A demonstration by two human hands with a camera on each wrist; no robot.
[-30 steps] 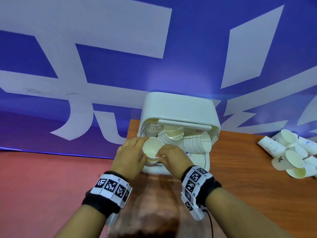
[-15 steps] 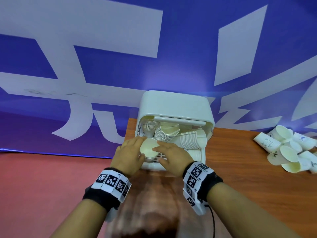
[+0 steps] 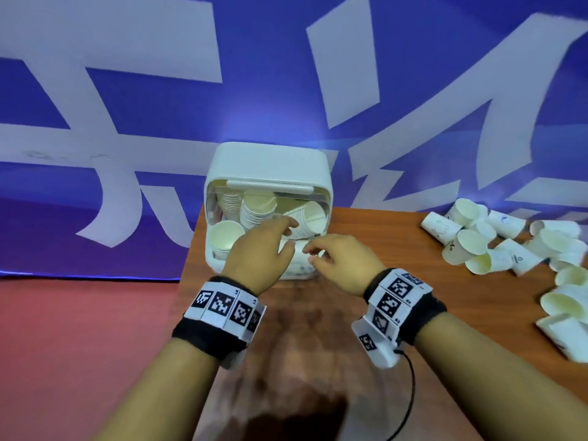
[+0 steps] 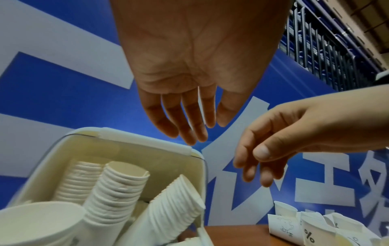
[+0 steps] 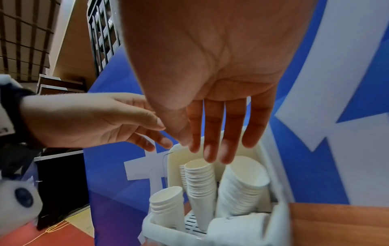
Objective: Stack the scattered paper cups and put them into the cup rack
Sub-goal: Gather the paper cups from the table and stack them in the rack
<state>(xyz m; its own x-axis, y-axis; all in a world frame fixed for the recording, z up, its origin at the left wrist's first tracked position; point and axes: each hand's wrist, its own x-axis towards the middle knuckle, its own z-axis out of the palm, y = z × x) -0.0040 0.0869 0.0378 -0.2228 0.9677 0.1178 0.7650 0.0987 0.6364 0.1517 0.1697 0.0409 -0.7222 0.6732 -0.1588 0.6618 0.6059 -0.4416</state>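
Observation:
The white cup rack (image 3: 270,163) stands at the table's far left corner with its front open. Inside lean several tall stacks of paper cups (image 3: 254,211), and a short stack (image 3: 226,235) stands at the front left. My left hand (image 3: 270,240) hovers in front of the rack's opening with straight, relaxed fingers and holds nothing. My right hand (image 3: 331,256) is beside it on the right, fingers loosely bent and empty. The wrist views show both palms bare above the rack (image 4: 145,139) (image 5: 273,174), with the short stack (image 5: 167,204) below them.
Several loose paper cups (image 3: 471,240) lie scattered on the brown table (image 3: 381,237) at the right, some printed. A blue and white banner wall rises behind the rack. The table's left edge runs just beside the rack, with red floor below.
Both hands held a short stack of cups at the rack's front. That stack now stands inside at the front left, and both hands have let go and shifted right.

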